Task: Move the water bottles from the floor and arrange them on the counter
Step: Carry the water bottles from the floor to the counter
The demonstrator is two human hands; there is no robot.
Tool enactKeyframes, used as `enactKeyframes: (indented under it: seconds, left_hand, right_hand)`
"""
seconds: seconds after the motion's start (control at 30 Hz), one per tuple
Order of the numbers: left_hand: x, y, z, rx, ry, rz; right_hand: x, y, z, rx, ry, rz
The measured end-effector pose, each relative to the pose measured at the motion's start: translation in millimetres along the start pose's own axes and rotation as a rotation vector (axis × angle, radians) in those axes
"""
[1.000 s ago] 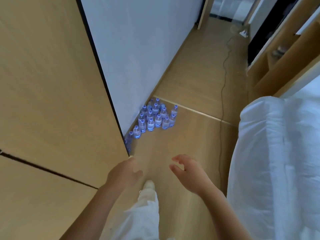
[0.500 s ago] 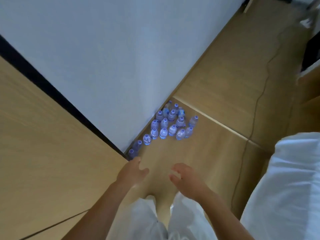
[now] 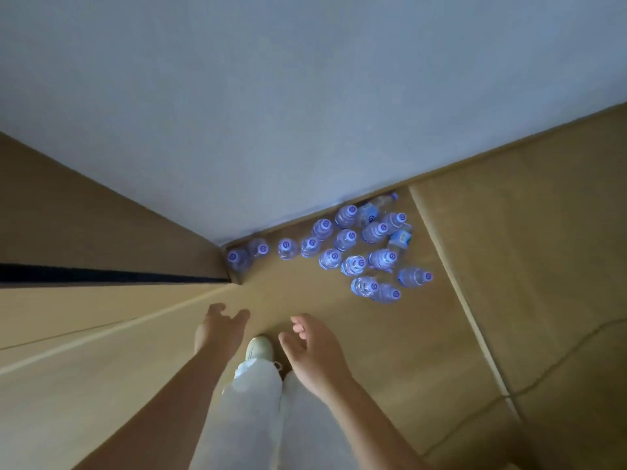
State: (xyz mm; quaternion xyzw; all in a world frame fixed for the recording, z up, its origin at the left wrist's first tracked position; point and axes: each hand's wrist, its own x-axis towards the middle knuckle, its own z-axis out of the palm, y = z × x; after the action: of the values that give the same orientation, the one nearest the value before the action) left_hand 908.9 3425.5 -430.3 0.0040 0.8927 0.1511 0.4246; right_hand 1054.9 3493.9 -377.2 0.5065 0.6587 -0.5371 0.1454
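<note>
Several small clear water bottles (image 3: 353,264) with blue-white caps stand in a cluster on the wooden floor against the white wall; one bottle (image 3: 401,237) at the far side lies tipped over. Two bottles (image 3: 237,257) stand in the corner beside the wooden panel. My left hand (image 3: 219,329) and my right hand (image 3: 314,349) hover above the floor short of the bottles, fingers loosely spread, holding nothing. No counter is in view.
A wooden cabinet panel (image 3: 84,334) with a dark gap fills the left. My shoe (image 3: 259,347) and light trousers are below the hands. A thin cable (image 3: 576,347) runs across the floor at the right. A white wall (image 3: 305,113) rises behind the bottles.
The view has tilted down and come closer to the bottles, which now appear larger and nearer. The bed at the right has left the view. Both hands stay empty and spread.
</note>
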Motion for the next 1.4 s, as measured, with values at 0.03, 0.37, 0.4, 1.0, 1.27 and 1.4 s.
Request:
enactKeyframes:
  seconds: [0.03,0.37,0.4,1.0,1.27,1.4]
  left_hand:
    - [20.8,3.0,12.0,-0.014,0.007,0.007]
    - [237.6,-21.5,112.3,-0.189,0.049,-0.057]
    - [252.9,-25.0,120.9,-0.206,0.026,-0.055]
    - [353.6,-17.8,136.9,0.142,0.223,0.216]
    - [288.8,-29.0,115.2,0.122,0.216,0.358]
    - [230.2,-32.7,93.7,0.144,0.246,0.382]
  right_hand:
    - [26.8,6.0,3.1,-0.020,-0.018,-0.018]
    - [288.5,72.7,74.0,-0.221,-0.007,-0.131]
    - [307.3,78.6,81.9,-0.225,0.006,-0.149]
    - [426.4,82.2,138.6,-0.451,0.137,-0.330]
    - [359.2,83.2,122.0,-0.438,0.200,-0.382]
    - [298.9,67.7,102.1,-0.354,0.235,-0.430]
